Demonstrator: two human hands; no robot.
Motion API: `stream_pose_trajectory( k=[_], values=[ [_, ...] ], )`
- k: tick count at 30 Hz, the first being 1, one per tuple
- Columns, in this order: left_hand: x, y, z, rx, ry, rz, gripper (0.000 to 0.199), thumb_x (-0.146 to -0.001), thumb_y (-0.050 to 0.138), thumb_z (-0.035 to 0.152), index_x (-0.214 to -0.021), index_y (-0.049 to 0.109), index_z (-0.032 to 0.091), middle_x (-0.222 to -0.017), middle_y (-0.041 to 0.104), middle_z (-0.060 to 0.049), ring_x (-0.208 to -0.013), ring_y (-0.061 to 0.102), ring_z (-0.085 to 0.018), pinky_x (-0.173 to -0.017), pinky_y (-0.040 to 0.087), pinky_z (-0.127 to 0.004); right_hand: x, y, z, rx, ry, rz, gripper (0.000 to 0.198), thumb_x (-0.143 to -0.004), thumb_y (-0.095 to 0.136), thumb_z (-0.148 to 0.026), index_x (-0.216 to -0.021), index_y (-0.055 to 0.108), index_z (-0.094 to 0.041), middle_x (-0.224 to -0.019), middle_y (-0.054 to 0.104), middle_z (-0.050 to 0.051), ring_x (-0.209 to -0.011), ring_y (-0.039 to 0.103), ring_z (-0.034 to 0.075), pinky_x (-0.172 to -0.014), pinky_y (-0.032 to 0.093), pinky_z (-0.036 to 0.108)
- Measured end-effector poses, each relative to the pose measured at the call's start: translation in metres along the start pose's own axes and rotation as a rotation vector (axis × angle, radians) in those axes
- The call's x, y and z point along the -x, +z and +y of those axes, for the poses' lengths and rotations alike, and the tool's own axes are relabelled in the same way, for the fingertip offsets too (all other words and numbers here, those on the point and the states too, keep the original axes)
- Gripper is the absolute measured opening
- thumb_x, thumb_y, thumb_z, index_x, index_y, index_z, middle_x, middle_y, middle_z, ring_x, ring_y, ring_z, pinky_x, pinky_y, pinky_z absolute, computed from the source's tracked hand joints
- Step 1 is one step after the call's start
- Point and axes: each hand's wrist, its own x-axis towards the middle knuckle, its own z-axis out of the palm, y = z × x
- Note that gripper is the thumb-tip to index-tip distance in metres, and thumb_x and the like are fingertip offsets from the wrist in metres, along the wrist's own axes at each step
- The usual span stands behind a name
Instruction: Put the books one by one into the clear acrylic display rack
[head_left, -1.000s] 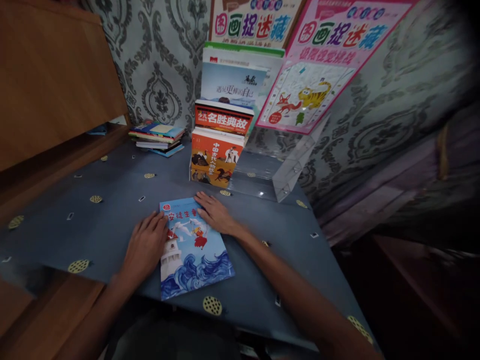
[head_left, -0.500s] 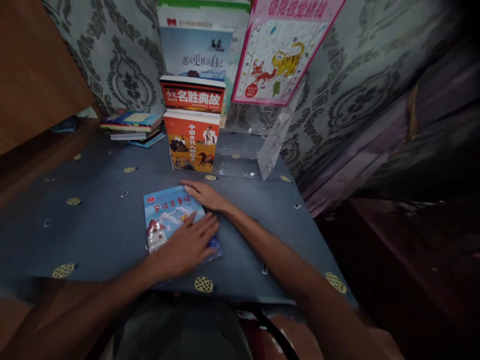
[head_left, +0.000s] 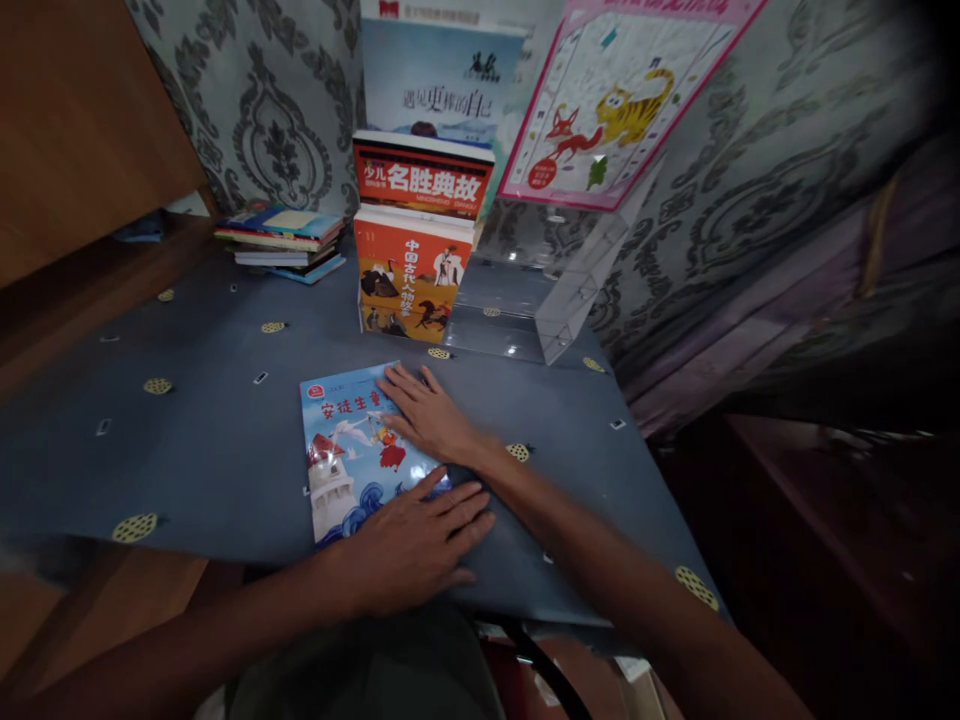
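A blue picture-covered book (head_left: 352, 440) with red Chinese characters lies flat near the front of the table. My left hand (head_left: 420, 540) rests over its lower right corner, fingers extended and a little apart, reaching past the book's edge. On the upper right part of the cover lies my right hand (head_left: 431, 415), palm down with fingers spread. Neither hand grips anything. The two hands hide the book's right side and lower right corner.
A clear acrylic stand (head_left: 577, 290) stands behind the book, holding an orange book (head_left: 412, 275), a red book (head_left: 424, 185), a blue-white book (head_left: 442, 85) and a pink-framed book (head_left: 600, 110). Several books form a stack (head_left: 285, 240) at the back left of the cloth-covered table (head_left: 202, 450).
My right hand has moved from the book's upper right edge onto its cover. My left hand has slid down toward the lower right corner, baring more of the cover. The view has shifted slightly.
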Motion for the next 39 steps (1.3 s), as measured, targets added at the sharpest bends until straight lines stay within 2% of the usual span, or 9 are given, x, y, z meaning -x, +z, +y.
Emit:
stream_pose_trajectory(
  k=[4,7,9,15,18,21,27,34,39],
  values=[
    [0.003,-0.006,0.002,-0.077,0.178,0.133,0.038,-0.104,0.046,0.031,-0.131,0.061,0.009,-0.139,0.065,-0.012,-0.132,0.057,-0.022,-0.114,0.038,-0.035,0.041,-0.008,-0.014,0.028,-0.073,-0.060,0.060,-0.106,0.036,-0.048,-0.157,0.032,-0.017,-0.165,0.031,0.013,-0.155,0.022,0.025,-0.125,0.020,0.057],
    [0.006,-0.013,0.002,-0.104,0.382,0.259,0.027,-0.101,0.046,0.018,-0.112,0.070,0.011,-0.123,0.073,-0.009,-0.118,0.065,-0.022,-0.103,0.046,-0.032,0.069,-0.014,-0.026,0.039,-0.084,-0.102,0.064,-0.106,0.038,-0.049,-0.160,0.024,-0.018,-0.166,0.028,0.014,-0.156,0.020,0.026,-0.125,0.021,0.059],
    [0.006,-0.015,0.002,-0.093,0.445,0.309,0.024,-0.100,0.048,0.018,-0.104,0.072,0.014,-0.112,0.076,-0.007,-0.105,0.069,-0.020,-0.093,0.051,-0.031,0.080,-0.016,-0.033,0.060,-0.072,-0.131,0.064,-0.106,0.040,-0.047,-0.160,0.022,-0.018,-0.166,0.026,0.014,-0.156,0.020,0.027,-0.125,0.022,0.060],
    [0.003,-0.014,0.002,0.006,0.483,0.388,0.018,-0.097,0.055,0.018,-0.087,0.070,0.017,-0.081,0.071,-0.003,-0.073,0.063,-0.014,-0.064,0.048,-0.028,0.060,-0.017,-0.045,0.069,-0.109,-0.192,0.069,-0.101,0.049,-0.052,-0.158,0.030,-0.016,-0.166,0.028,0.016,-0.156,0.020,0.027,-0.127,0.017,0.057],
    [0.002,-0.013,0.002,0.043,0.464,0.407,0.021,-0.096,0.055,0.016,-0.078,0.067,0.016,-0.071,0.066,-0.001,-0.065,0.057,-0.013,-0.057,0.042,-0.028,0.029,-0.011,-0.052,0.039,-0.186,-0.206,0.071,-0.100,0.048,-0.058,-0.157,0.032,-0.018,-0.165,0.029,0.015,-0.156,0.018,0.027,-0.127,0.014,0.057],
    [0.001,-0.013,0.001,0.056,0.437,0.400,0.025,-0.096,0.054,0.016,-0.074,0.065,0.016,-0.066,0.062,0.000,-0.062,0.055,-0.012,-0.055,0.040,-0.028,-0.007,-0.001,-0.061,0.012,-0.258,-0.205,0.062,-0.100,0.048,-0.058,-0.153,0.039,-0.028,-0.166,0.030,0.009,-0.156,0.020,0.027,-0.126,0.013,0.059],
    [0.002,-0.014,-0.001,0.062,0.405,0.341,0.020,-0.096,0.055,0.016,-0.080,0.067,0.016,-0.069,0.062,-0.001,-0.067,0.058,-0.014,-0.059,0.043,-0.030,-0.052,0.010,-0.052,-0.096,-0.239,-0.140,0.055,-0.101,0.049,-0.055,-0.150,0.046,-0.030,-0.163,0.037,0.003,-0.154,0.025,0.025,-0.128,0.015,0.055],
    [0.006,-0.014,-0.002,0.120,0.303,0.302,0.016,-0.099,0.053,0.017,-0.091,0.067,0.016,-0.089,0.071,-0.005,-0.082,0.063,-0.017,-0.075,0.049,-0.030,-0.044,0.010,-0.016,-0.046,-0.025,-0.058,0.051,-0.106,0.041,-0.046,-0.151,0.046,-0.022,-0.163,0.036,0.010,-0.154,0.027,0.025,-0.126,0.018,0.054],
    [0.008,-0.010,-0.009,0.183,-0.051,0.339,0.027,-0.104,0.039,0.018,-0.110,0.065,0.013,-0.111,0.072,-0.012,-0.107,0.065,-0.021,-0.096,0.051,-0.037,-0.021,0.008,-0.001,-0.107,0.046,-0.041,0.048,-0.106,0.039,-0.038,-0.151,0.045,-0.020,-0.163,0.036,0.009,-0.155,0.025,0.023,-0.125,0.023,0.054]
  ],
)
